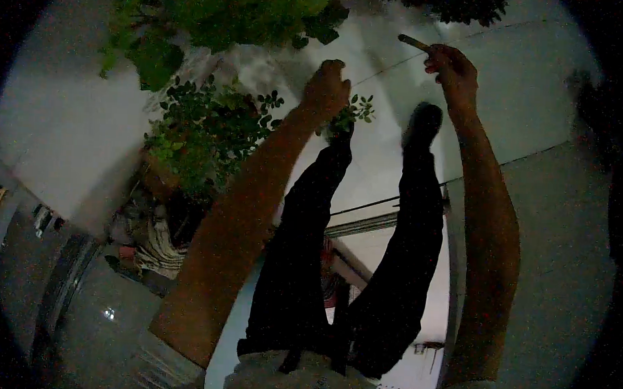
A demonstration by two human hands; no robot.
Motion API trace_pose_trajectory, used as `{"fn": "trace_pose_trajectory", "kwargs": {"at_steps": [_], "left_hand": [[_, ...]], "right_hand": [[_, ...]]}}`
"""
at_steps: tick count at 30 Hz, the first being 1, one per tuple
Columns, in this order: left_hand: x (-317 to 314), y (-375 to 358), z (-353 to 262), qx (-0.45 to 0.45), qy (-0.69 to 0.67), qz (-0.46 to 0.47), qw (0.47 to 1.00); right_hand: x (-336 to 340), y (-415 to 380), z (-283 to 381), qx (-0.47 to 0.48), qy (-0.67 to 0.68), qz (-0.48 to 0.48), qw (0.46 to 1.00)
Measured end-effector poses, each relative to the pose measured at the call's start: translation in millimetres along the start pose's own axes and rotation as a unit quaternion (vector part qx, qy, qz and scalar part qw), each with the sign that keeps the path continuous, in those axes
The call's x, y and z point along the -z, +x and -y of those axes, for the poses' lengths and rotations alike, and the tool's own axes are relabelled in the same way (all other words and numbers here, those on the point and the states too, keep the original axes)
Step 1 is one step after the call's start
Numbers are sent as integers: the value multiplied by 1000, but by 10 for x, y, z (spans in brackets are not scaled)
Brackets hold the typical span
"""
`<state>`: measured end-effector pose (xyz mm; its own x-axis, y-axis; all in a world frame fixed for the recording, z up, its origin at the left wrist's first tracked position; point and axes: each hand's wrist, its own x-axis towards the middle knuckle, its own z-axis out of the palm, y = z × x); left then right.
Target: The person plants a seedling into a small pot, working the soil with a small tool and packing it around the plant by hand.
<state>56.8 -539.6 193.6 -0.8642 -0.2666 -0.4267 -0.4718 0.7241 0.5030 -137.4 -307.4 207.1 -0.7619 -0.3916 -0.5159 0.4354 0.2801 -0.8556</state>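
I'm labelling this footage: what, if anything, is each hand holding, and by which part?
The right hand grips a slim stick-like thing near one end. Whether the left hand holds anything can't be told.

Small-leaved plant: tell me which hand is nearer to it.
Left. The left hand is close to the small-leaved plant, right of its main clump in view; the right hand, gripping a thin stick-like object, is farther right.
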Motion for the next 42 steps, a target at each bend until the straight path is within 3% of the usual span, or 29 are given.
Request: {"fn": "trace_pose_trajectory", "kwargs": {"at_steps": [1,4,6,8,11,14,16,20,21,24,25,28,31,34,36,38,42], "left_hand": [[-19,-33,222,35,-25,25,999],[-195,-134,1310,13,-24,43,999],[-97,-102,1603,-33,95,30,994],[-81,58,1798,33,19,43,998],[-286,147,1903,51,-63,74,994],[-541,348,1960,-88,67,85,990],[-705,500,2068,-135,110,113,978],[-1025,900,2627,-370,267,-26,890],[-938,947,2369,-324,355,53,875],[-1125,1114,2246,-346,404,32,846],[-1170,1203,2221,-405,402,-24,821],[-1416,1311,2083,-413,404,-66,814],[-1282,1356,1880,-384,471,-88,789],[-1115,1462,1669,-254,397,-36,881],[-877,1493,1520,-151,272,14,950],[-686,1472,1545,-111,220,9,969],[-555,1362,1788,-205,211,-123,948]], "right_hand": [[-165,-45,-103,-13,6,-5,1000],[-699,-92,-370,-13,-25,17,999],[-906,4,-712,21,4,26,999],[-1037,119,-951,12,-23,13,1000],[-1063,225,-1372,48,-23,1,999],[-1122,394,-1671,-32,13,-25,999],[-1128,666,-1899,5,-26,-10,1000],[-1262,1244,-2132,86,-52,-3,995],[-1304,1360,-2137,112,-46,1,993],[-1436,1563,-2091,154,-17,10,988],[-1474,1641,-2034,167,-22,17,985],[-1483,1739,-2130,199,8,28,979],[-1413,1771,-2077,235,62,50,969],[-1168,1540,-2007,257,89,6,962],[-1007,1552,-2067,254,78,-20,964],[-985,1526,-2097,270,84,-24,959],[-1159,1579,-2186,226,55,1,973]]}}
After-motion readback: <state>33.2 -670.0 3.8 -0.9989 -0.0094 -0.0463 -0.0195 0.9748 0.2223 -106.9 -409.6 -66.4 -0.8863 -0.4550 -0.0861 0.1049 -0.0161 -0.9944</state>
